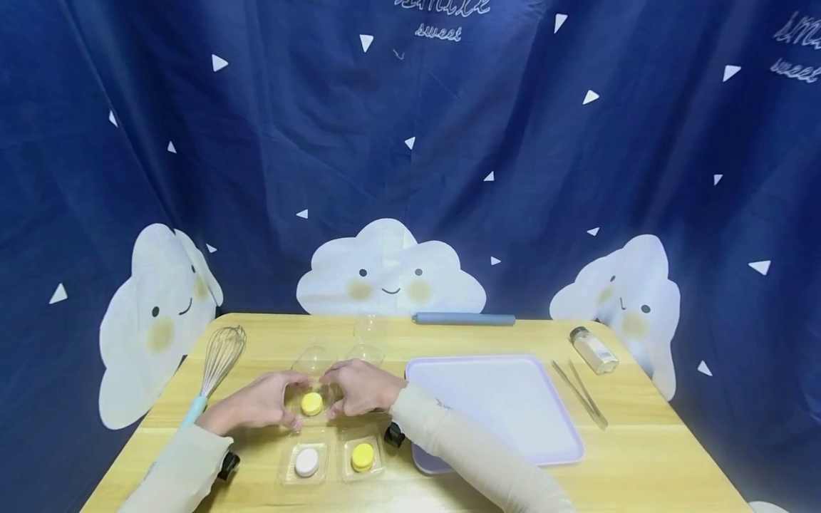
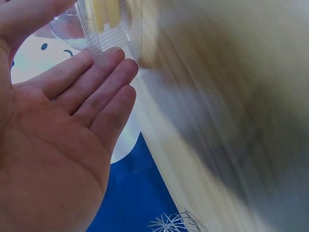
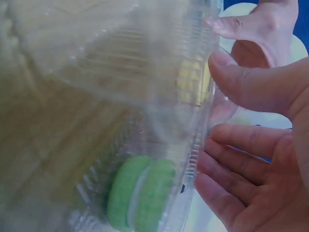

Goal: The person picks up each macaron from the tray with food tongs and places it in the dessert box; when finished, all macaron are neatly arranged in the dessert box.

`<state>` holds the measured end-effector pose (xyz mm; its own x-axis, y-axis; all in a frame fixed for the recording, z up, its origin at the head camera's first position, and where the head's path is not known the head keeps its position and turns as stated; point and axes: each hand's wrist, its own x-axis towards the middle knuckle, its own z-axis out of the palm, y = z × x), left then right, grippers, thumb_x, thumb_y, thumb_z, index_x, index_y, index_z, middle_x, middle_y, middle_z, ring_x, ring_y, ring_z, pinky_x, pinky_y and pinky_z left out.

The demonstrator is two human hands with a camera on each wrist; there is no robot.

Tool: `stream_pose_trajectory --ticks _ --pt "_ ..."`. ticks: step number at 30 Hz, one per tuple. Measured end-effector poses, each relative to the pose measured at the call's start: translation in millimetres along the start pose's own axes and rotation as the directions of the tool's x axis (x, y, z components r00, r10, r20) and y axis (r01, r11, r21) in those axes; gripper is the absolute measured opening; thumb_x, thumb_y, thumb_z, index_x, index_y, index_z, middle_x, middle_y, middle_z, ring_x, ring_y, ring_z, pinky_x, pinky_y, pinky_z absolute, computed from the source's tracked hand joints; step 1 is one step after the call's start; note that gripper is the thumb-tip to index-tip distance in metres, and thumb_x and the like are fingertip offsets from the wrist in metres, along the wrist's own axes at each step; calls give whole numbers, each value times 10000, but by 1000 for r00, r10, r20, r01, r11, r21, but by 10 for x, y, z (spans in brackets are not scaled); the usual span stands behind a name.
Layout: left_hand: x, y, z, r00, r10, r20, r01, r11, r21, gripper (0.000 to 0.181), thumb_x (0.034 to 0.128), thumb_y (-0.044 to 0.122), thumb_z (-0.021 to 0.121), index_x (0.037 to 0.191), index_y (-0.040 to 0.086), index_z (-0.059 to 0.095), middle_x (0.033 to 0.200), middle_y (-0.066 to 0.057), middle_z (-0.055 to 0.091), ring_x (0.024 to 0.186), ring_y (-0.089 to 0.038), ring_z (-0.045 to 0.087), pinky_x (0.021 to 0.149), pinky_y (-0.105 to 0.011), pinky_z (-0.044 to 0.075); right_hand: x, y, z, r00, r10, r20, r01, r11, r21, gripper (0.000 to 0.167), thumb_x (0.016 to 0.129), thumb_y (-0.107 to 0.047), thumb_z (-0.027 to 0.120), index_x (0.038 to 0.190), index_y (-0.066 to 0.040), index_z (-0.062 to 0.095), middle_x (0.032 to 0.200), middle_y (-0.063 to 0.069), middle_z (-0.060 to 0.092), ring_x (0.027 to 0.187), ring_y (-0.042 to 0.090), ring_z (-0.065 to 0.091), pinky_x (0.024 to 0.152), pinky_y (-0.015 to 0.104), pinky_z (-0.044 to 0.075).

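A clear plastic box (image 1: 324, 412) with a yellow macaron (image 1: 311, 404) inside stands between my hands. My left hand (image 1: 269, 400) touches its left side, thumb and fingers spread apart. In the left wrist view its straight fingers (image 2: 91, 92) reach the ribbed box wall (image 2: 113, 39). My right hand (image 1: 360, 387) is at the box's right side; the right wrist view shows its thumb and nearly straight fingers (image 3: 231, 166) against clear plastic. Nearer me sit two clear trays, one with a white macaron (image 1: 306, 462), one with a yellow macaron (image 1: 362, 457). A macaron (image 3: 142, 193) looks green in the right wrist view.
Clear plastic lids or boxes (image 1: 365, 353) stand behind my hands. A whisk (image 1: 221, 356) lies at left. Right of my hands are a lilac-rimmed tray (image 1: 474, 370), tongs (image 1: 580, 395) and a dark-capped jar (image 1: 594, 350). A blue-grey rod (image 1: 463, 319) lies along the back edge.
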<state>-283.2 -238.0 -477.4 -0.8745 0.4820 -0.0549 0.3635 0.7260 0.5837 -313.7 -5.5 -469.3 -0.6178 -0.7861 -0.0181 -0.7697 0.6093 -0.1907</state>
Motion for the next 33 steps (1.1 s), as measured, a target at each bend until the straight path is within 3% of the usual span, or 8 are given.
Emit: stream_pose_trajectory --ticks 18,23,33 --pt "-45 1 -1 999 45 -16 -46 999 -21 872 661 334 912 1377 -25 567 1308 -169 672 1255 -461 579 1075 -675 428 -10 -1 4 1000 12 -2 -12 1000 -4 649 815 -377 838 1381 -152 613 1389 -24 652 1293 131 606 1133 255 464" --pt "-46 9 -19 1000 13 -13 -14 999 -37 887 677 354 902 1403 -15 550 1336 -171 661 1272 -448 575 1088 -668 421 -26 8 -12 1000 7 -5 -7 1000 -5 645 818 -387 834 1377 -152 616 1379 -28 657 1285 125 610 1126 242 465" --pt "-29 82 -158 998 -13 -54 11 999 -32 826 746 398 863 1382 -34 561 1348 -224 645 1253 -438 597 1058 -640 470 -69 -7 -82 998 62 -32 -58 991 120 621 853 -362 796 1411 -195 583 1449 -52 605 1363 155 556 1162 327 451"
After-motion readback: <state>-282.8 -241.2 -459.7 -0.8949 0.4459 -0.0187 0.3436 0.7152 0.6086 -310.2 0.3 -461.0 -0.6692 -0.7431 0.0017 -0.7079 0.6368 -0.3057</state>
